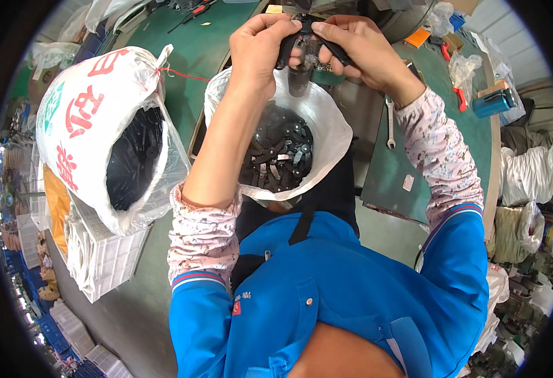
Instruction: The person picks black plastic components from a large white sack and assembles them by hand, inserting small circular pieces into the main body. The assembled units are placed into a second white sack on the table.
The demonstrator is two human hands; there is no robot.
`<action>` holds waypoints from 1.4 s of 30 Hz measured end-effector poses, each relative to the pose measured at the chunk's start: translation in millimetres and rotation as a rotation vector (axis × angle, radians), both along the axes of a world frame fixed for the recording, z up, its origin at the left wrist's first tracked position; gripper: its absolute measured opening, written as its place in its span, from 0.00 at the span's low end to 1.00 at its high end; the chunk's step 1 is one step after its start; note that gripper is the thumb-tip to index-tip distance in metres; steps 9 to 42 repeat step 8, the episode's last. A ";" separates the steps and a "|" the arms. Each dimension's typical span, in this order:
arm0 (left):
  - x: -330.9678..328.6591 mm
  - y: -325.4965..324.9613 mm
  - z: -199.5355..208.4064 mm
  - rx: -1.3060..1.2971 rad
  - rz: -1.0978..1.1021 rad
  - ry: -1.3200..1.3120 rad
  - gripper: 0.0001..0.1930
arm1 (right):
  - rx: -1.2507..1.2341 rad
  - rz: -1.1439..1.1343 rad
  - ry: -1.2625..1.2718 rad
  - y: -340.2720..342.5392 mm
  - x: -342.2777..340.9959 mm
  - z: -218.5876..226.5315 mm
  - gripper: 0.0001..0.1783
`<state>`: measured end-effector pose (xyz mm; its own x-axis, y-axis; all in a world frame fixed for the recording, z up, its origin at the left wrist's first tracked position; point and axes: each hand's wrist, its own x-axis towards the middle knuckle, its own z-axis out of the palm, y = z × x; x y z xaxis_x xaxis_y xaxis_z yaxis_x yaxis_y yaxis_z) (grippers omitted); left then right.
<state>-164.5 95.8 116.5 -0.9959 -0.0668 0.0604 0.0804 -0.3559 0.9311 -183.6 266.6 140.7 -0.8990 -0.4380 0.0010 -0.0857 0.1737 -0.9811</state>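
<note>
At the top middle, my left hand [259, 49] and my right hand [366, 51] hold a black two-armed part [334, 51] between them, its arms spread like an upside-down V. Each hand is closed around one arm, with the thumbs near the joint at the top. The part's exact kind I cannot make out. Just below stands a grey machine post [298, 80], close to the fingers. Nearer to me, an opened white woven sack [328, 129] contains many small black parts [276, 148], some with shiny metal pieces.
To the left, a large white sack [78, 82], tied with red string, gapes on more black parts. It rests by a white plastic crate [116, 264]. On the right bench lie a wrench [390, 123], a blue cylinder [494, 103] and red-handled tools [460, 99].
</note>
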 end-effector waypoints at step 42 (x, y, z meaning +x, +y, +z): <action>19.0 -14.8 -42.0 0.018 0.059 -0.082 0.23 | 0.021 -0.003 -0.225 -7.1 13.9 -14.5 0.17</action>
